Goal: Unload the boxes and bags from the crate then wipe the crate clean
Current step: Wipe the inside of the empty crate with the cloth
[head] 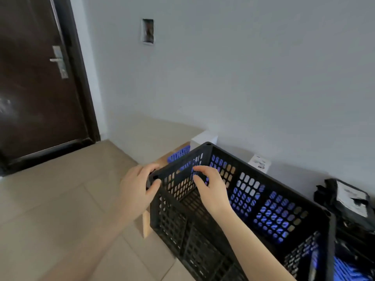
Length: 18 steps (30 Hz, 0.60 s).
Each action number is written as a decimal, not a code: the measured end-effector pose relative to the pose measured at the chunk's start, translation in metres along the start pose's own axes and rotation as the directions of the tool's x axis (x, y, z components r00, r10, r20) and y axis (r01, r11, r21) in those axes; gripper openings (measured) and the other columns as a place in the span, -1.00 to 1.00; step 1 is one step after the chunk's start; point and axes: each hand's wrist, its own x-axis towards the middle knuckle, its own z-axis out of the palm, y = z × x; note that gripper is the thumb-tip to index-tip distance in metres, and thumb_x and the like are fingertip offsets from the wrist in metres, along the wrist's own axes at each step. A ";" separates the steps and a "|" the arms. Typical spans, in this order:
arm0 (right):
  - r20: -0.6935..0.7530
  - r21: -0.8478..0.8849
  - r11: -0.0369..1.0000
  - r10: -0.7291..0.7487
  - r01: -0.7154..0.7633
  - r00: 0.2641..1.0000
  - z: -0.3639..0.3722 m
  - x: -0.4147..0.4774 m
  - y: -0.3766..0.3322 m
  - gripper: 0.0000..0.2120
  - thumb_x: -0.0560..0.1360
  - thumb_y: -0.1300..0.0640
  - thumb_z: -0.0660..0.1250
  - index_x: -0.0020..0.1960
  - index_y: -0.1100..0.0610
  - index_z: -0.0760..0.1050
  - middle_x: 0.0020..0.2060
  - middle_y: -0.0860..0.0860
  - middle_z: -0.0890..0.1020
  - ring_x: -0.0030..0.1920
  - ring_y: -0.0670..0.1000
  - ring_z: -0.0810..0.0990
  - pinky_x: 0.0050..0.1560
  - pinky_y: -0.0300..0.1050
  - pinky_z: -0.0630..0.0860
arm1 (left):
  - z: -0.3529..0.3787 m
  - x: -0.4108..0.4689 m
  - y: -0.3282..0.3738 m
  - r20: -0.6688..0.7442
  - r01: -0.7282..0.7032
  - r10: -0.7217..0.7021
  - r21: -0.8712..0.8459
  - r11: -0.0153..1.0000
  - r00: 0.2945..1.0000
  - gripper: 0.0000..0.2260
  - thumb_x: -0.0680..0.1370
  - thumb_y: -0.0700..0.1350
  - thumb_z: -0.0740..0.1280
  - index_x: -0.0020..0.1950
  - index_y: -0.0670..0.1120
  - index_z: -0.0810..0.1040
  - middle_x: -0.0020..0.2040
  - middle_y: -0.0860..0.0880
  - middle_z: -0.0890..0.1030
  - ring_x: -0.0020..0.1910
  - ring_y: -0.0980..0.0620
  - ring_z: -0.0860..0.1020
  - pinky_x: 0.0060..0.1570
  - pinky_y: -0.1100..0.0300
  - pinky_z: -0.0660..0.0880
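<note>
The black crate sits by the wall, its long side running from far left to near right. The left hand grips its left corner. The right hand hangs just inside, fingers loose and holding nothing.

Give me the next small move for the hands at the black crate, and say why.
Probably close the right hand on the end rim of the crate just ahead of it. The left hand grips that end's corner, the right holds nothing, and the crate looks empty, a black bag lying outside it: a two-handed hold readies it for wiping.
</note>
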 end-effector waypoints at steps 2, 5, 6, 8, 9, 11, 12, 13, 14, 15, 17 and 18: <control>0.018 -0.012 1.000 -0.017 0.017 1.000 0.022 0.020 -0.007 -0.79 0.58 0.09 0.28 0.18 -0.12 0.48 0.14 -0.19 0.47 0.03 -0.46 0.37 -0.06 -0.66 0.26 | -0.005 0.011 -0.022 0.011 0.024 -0.024 -0.016 1.000 1.000 -0.68 0.53 -0.15 0.40 0.28 -0.10 0.54 0.14 -0.04 0.59 0.14 -0.06 0.53 0.12 0.11 0.44; 0.047 -0.037 0.999 -0.032 0.034 0.998 0.048 0.055 -0.009 -0.80 0.58 0.09 0.28 0.16 -0.15 0.47 0.12 -0.18 0.47 -0.03 -0.47 0.40 -0.10 -0.64 0.29 | -0.004 0.033 -0.050 0.057 0.050 -0.049 -0.012 0.999 0.997 -0.67 0.57 -0.15 0.36 0.33 -0.11 0.51 0.19 -0.06 0.56 0.21 -0.05 0.49 0.20 0.10 0.41; 0.058 -0.039 0.999 -0.031 0.033 0.998 0.055 0.068 -0.009 -0.80 0.58 0.09 0.27 0.16 -0.15 0.46 0.13 -0.18 0.46 -0.04 -0.44 0.41 -0.11 -0.63 0.30 | -0.001 0.041 -0.059 0.067 0.057 -0.055 -0.014 0.998 0.996 -0.67 0.58 -0.14 0.35 0.34 -0.11 0.50 0.21 -0.06 0.55 0.22 -0.04 0.48 0.22 0.09 0.41; 0.072 -0.056 0.998 -0.033 0.037 0.997 0.068 0.096 -0.004 -0.79 0.59 0.08 0.26 0.20 -0.11 0.48 0.15 -0.19 0.44 0.00 -0.33 0.41 -0.11 -0.56 0.31 | 0.006 0.058 -0.077 0.087 0.055 -0.054 -0.008 0.998 0.995 -0.66 0.59 -0.12 0.33 0.37 -0.09 0.47 0.24 -0.04 0.52 0.26 -0.03 0.46 0.24 0.13 0.37; 0.079 -0.069 0.997 -0.037 0.042 0.996 0.075 0.110 -0.001 -0.77 0.59 0.08 0.25 0.22 -0.08 0.49 0.15 -0.18 0.44 0.03 -0.30 0.38 -0.07 -0.52 0.29 | 0.011 0.067 -0.087 0.099 0.051 -0.050 -0.001 0.999 0.994 -0.65 0.59 -0.11 0.32 0.38 -0.07 0.46 0.26 -0.02 0.51 0.27 -0.01 0.44 0.24 0.17 0.35; 0.099 -0.089 0.995 -0.044 0.052 0.994 0.087 0.136 0.006 -0.76 0.58 0.09 0.26 0.23 -0.06 0.49 0.15 -0.16 0.45 0.11 -0.21 0.39 0.06 -0.40 0.27 | 0.023 0.087 -0.103 0.129 0.043 -0.044 0.009 0.999 0.991 -0.64 0.59 -0.10 0.32 0.40 -0.03 0.44 0.27 0.01 0.49 0.29 0.02 0.43 0.21 0.23 0.32; 0.111 -0.095 0.994 -0.039 0.050 0.993 0.092 0.148 0.009 -0.76 0.57 0.09 0.26 0.22 -0.06 0.49 0.15 -0.15 0.46 0.14 -0.18 0.40 0.10 -0.33 0.26 | 0.030 0.098 -0.111 0.149 0.042 -0.044 0.014 0.999 0.988 -0.63 0.59 -0.10 0.33 0.40 -0.01 0.44 0.27 0.01 0.49 0.28 0.02 0.43 0.21 0.23 0.33; 0.124 -0.102 0.994 -0.031 0.043 0.992 0.097 0.161 0.013 -0.76 0.56 0.09 0.26 0.22 -0.05 0.50 0.16 -0.14 0.46 0.16 -0.16 0.40 0.11 -0.29 0.26 | 0.038 0.109 -0.118 0.171 0.044 -0.046 0.017 0.999 0.984 -0.63 0.59 -0.10 0.33 0.40 -0.01 0.44 0.27 0.00 0.49 0.28 0.01 0.43 0.22 0.20 0.35; 0.133 -0.112 0.993 -0.018 0.033 0.991 0.102 0.173 0.017 -0.76 0.56 0.08 0.26 0.22 -0.05 0.50 0.17 -0.13 0.47 0.16 -0.15 0.40 0.11 -0.28 0.26 | 0.046 0.120 -0.125 0.195 0.047 -0.050 0.018 0.999 0.980 -0.62 0.58 -0.10 0.34 0.40 -0.01 0.44 0.27 -0.01 0.50 0.28 0.00 0.44 0.24 0.16 0.37; 0.143 -0.125 0.992 -0.003 0.021 0.990 0.106 0.184 0.020 -0.75 0.56 0.08 0.27 0.23 -0.04 0.49 0.20 -0.11 0.48 0.15 -0.16 0.40 0.10 -0.28 0.26 | 0.054 0.129 -0.131 0.219 0.050 -0.054 0.024 0.998 0.974 -0.62 0.58 -0.11 0.34 0.40 -0.02 0.44 0.26 -0.01 0.50 0.27 -0.01 0.44 0.25 0.12 0.38; 0.175 -0.157 0.987 0.012 0.016 0.985 0.114 0.204 0.026 -0.75 0.57 0.07 0.26 0.24 -0.02 0.49 0.25 -0.08 0.48 0.16 -0.15 0.39 0.08 -0.28 0.26 | 0.069 0.145 -0.141 0.259 0.052 -0.063 0.049 0.997 0.964 -0.61 0.56 -0.10 0.34 0.39 0.01 0.44 0.27 0.03 0.50 0.27 0.01 0.45 0.24 0.08 0.41; 0.196 -0.175 0.984 0.017 0.018 0.980 0.118 0.214 0.029 -0.74 0.57 0.08 0.26 0.25 -0.01 0.49 0.26 -0.06 0.47 0.20 -0.12 0.40 0.08 -0.29 0.25 | 0.077 0.151 -0.148 0.272 0.054 -0.068 0.058 0.997 0.960 -0.60 0.55 -0.10 0.35 0.39 0.03 0.44 0.26 0.04 0.51 0.27 0.02 0.46 0.22 0.07 0.43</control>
